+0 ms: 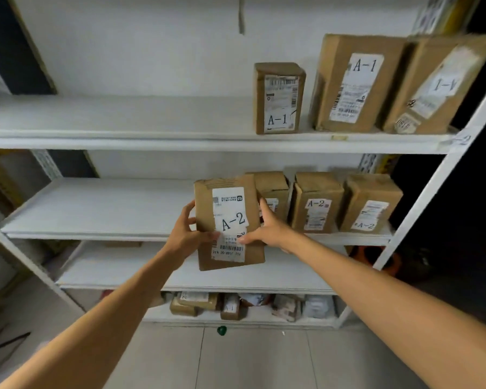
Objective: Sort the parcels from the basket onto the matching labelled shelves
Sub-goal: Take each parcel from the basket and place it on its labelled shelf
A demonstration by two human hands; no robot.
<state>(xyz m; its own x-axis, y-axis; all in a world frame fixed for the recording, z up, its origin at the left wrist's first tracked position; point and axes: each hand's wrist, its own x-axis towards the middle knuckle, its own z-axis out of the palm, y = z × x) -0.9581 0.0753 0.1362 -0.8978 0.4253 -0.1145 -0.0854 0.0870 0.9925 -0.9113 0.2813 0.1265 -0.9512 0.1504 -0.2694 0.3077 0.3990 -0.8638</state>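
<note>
I hold a brown cardboard parcel (227, 220) upright in front of the second shelf (96, 214); its white label reads A-2. My left hand (187, 234) grips its left edge and my right hand (267, 226) grips its right edge. On that shelf, to the right, stand three brown parcels (314, 203); two show A-2 labels, and the nearest one is partly hidden behind the held parcel. The top shelf (124, 127) carries three parcels marked A-1 (278, 99) at its right end. No basket is in view.
The white shelf unit has a third shelf (124, 270) below, and a bottom level with several small parcels and bags (230, 304). A green object (221, 330) lies on the tiled floor. An orange item (376, 259) sits behind the right upright.
</note>
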